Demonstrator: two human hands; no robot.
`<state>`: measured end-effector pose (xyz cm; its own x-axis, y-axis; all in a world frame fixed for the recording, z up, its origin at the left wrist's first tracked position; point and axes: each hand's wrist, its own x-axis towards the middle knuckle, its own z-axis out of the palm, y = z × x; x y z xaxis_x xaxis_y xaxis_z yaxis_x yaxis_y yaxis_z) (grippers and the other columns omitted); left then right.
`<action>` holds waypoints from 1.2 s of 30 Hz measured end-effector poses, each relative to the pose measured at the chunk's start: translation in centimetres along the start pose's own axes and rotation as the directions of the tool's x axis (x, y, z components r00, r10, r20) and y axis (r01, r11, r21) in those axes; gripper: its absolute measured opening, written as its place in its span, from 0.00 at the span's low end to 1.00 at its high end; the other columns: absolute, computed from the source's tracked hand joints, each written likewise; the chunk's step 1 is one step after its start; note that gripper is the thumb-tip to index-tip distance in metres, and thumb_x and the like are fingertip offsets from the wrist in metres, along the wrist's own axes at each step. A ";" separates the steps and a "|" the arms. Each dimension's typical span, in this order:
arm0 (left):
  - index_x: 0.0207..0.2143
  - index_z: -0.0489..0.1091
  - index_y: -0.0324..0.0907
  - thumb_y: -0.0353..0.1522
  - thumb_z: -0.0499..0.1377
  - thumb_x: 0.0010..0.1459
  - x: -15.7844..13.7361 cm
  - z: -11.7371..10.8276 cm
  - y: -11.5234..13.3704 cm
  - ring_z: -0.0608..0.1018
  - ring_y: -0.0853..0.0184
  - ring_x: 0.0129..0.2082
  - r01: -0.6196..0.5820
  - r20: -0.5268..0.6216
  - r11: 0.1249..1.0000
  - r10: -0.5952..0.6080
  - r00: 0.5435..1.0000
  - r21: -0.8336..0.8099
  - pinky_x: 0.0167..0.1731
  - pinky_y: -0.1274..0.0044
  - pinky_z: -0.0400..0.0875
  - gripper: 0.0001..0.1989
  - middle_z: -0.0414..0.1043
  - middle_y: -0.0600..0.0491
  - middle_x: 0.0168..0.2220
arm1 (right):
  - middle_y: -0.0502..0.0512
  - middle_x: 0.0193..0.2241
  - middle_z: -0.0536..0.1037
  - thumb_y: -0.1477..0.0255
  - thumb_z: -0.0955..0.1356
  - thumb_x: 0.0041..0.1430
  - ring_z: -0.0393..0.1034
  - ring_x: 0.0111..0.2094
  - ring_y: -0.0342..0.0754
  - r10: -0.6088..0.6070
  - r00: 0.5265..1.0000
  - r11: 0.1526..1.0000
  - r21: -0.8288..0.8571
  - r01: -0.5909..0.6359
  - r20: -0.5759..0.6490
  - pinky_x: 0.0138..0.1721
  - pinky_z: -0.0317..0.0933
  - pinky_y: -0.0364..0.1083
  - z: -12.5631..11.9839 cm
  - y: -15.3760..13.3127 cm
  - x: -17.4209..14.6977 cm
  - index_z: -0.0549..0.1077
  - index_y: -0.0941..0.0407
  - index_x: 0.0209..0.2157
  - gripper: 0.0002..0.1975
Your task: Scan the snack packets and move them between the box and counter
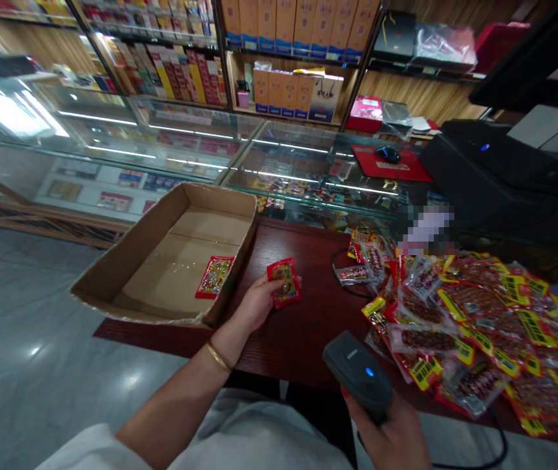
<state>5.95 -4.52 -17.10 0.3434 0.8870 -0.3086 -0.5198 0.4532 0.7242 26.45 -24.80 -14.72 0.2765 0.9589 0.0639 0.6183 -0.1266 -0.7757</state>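
Dark-red, the bench (315,346) lies below the left grip (255,305), a box (161,281) to its left, packs (479,326) to its right; the right grip (396,431) holds a scanner (357,372), the left a packet (287,282), apparently for scanning, which next calls for lining them up.

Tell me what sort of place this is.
Most likely a shop, at its checkout: the right hand holds a handheld scanner, with a glass display case ahead and rows of boxed goods behind it.
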 end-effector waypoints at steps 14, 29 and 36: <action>0.44 0.75 0.34 0.27 0.63 0.54 0.2 0.4 -0.1 0.82 0.49 0.48 0.010 -0.052 1.000 -0.012 0.999 -0.028 0.56 0.54 0.70 0.14 0.83 0.38 0.40 | 0.59 0.36 0.85 0.60 0.68 0.61 0.82 0.38 0.55 -0.114 0.989 0.985 -0.119 0.125 0.100 0.41 0.75 0.45 -0.4 2.0 0.0 0.82 0.57 0.39 0.16; 0.49 0.74 0.36 0.29 0.63 0.53 0.0 0.5 0.7 0.84 0.54 0.41 0.036 -0.103 0.999 -0.034 0.994 0.022 0.42 0.64 0.80 0.19 0.83 0.44 0.42 | 0.57 0.38 0.84 0.72 0.70 0.55 0.80 0.38 0.53 -0.003 0.999 0.998 0.071 0.000 0.041 0.42 0.73 0.46 0.0 -1.1 0.6 0.80 0.54 0.40 0.10; 0.38 0.80 0.38 0.37 0.72 0.44 0.3 1.8 0.1 0.84 0.60 0.39 -0.042 -0.113 0.921 0.093 0.989 0.387 0.41 0.75 0.78 0.18 0.84 0.49 0.36 | 0.56 0.34 0.84 0.70 0.70 0.56 0.79 0.34 0.52 0.070 0.989 0.991 0.118 -0.055 -0.132 0.40 0.72 0.45 -1.3 0.3 0.1 0.80 0.55 0.38 0.08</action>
<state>7.48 -4.35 -16.02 0.2031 0.9296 -0.3077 -0.1905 0.3458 0.9188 27.60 -25.09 -14.18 0.4144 0.9055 0.0916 0.5110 -0.1481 -0.8467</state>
